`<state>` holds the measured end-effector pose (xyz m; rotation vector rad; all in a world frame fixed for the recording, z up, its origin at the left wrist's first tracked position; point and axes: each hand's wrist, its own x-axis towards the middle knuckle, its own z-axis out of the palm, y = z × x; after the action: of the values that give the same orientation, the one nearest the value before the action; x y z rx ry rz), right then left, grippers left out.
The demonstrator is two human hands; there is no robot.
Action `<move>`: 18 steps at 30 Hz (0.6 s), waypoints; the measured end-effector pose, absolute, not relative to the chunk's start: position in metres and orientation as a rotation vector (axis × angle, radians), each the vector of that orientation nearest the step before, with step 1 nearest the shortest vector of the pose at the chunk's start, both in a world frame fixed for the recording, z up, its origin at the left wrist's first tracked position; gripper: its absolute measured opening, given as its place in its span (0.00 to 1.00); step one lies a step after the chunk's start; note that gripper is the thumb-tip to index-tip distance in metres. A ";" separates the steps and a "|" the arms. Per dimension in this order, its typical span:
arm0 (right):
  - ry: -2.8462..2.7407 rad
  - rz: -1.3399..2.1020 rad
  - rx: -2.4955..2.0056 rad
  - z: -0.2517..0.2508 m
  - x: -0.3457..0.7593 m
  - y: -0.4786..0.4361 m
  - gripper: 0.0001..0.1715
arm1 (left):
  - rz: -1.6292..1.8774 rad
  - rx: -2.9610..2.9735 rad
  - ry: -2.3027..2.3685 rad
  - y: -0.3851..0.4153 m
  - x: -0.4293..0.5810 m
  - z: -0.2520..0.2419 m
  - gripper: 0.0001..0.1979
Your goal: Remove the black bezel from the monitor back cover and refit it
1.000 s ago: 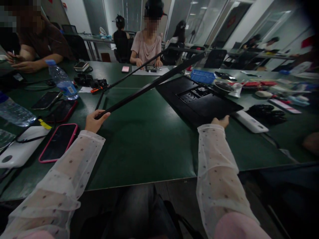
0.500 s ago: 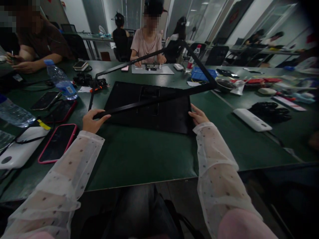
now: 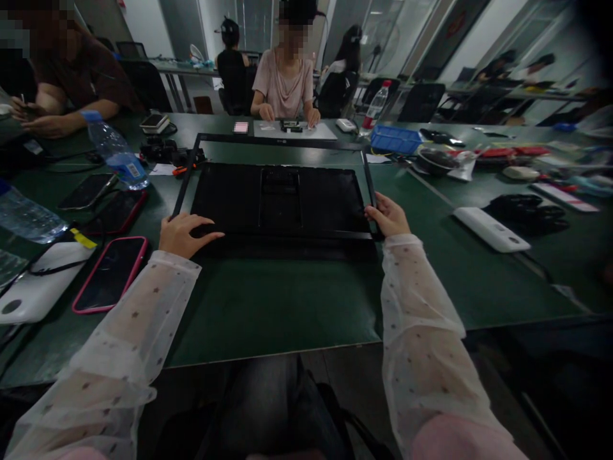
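Note:
A thin black rectangular frame, a monitor bezel (image 3: 282,140), is held tilted, its far bar raised. Behind and under it lies a black flat panel, a monitor back cover (image 3: 230,195), with a recessed block in its middle. My left hand (image 3: 184,235) grips the bezel's near left corner, thumb and forefinger along the near bar. At the near right corner my right hand (image 3: 390,216) is closed around the bezel's side bar. The bezel partly overlaps the cover; whether they touch cannot be told.
Left on the green table (image 3: 287,306) are phones, including one in a pink case (image 3: 111,275), a white power bank (image 3: 43,284) and water bottles (image 3: 115,153). To the right are another white power bank (image 3: 491,229) and a blue basket (image 3: 395,139). A person (image 3: 285,83) works opposite.
The bezel has swung from a skewed angle to roughly level with the cover, its raised right side coming down. My right hand has gone from the cover's edge to the bezel's right side.

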<state>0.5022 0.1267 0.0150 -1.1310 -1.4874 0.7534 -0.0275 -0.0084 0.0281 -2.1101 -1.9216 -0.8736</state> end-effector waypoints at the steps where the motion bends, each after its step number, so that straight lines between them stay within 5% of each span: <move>1: -1.506 0.691 -1.165 0.010 0.502 0.129 0.37 | -0.825 -2.133 -1.953 -0.009 -0.028 0.030 0.20; 7: -1.558 0.370 -1.305 -0.001 0.503 0.127 0.37 | -0.586 -2.299 -2.032 -0.013 -0.029 0.038 0.19; 18: -1.579 0.143 -1.474 -0.011 0.510 0.126 0.38 | -0.752 -2.262 -2.058 -0.007 -0.028 0.031 0.17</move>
<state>0.5098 0.1256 -0.0110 -1.4739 -1.5791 0.1432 -0.0277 -0.0066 0.0311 -2.2616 -2.0583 -0.7522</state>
